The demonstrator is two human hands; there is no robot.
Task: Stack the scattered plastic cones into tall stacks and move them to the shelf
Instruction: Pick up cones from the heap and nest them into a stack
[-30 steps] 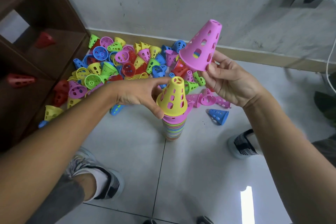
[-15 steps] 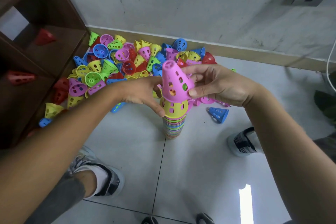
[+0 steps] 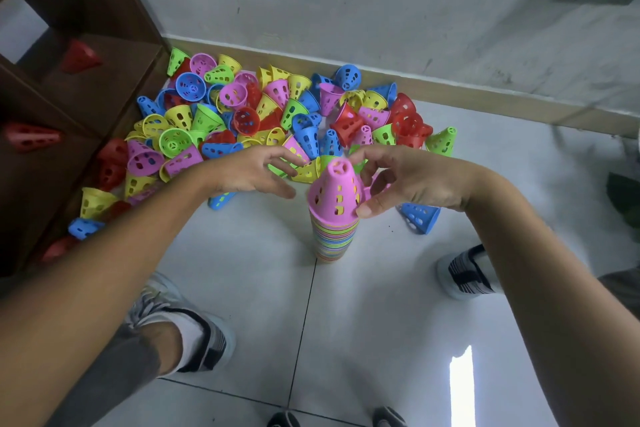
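Pink perforated plastic cone (image 3: pixel 335 191) sits seated atop the upright multicoloured cone stack (image 3: pixel 333 236) on the grey tiled floor (image 3: pixel 249 274). Right hand (image 3: pixel 412 180) touches its rim with the thumb, fingers loosely spread around the tip. Left hand (image 3: pixel 247 172) hovers beside the stack, fingers apart, holding nothing.

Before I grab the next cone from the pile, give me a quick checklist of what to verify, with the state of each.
1. Pink cone sits on top of the stack: ok, though whether it is pushed fully down: cannot tell.
2. Stack stands upright on the floor: ok.
3. Left hand is free to pick: ok, open and holding nothing.
4. Right hand is clear of the stack: not ok, its thumb touches the pink cone's lower edge.
5. Loose cones within reach: ok, the pile lies just beyond both hands.
6. Room on the shelf: cannot tell, only partly in view.
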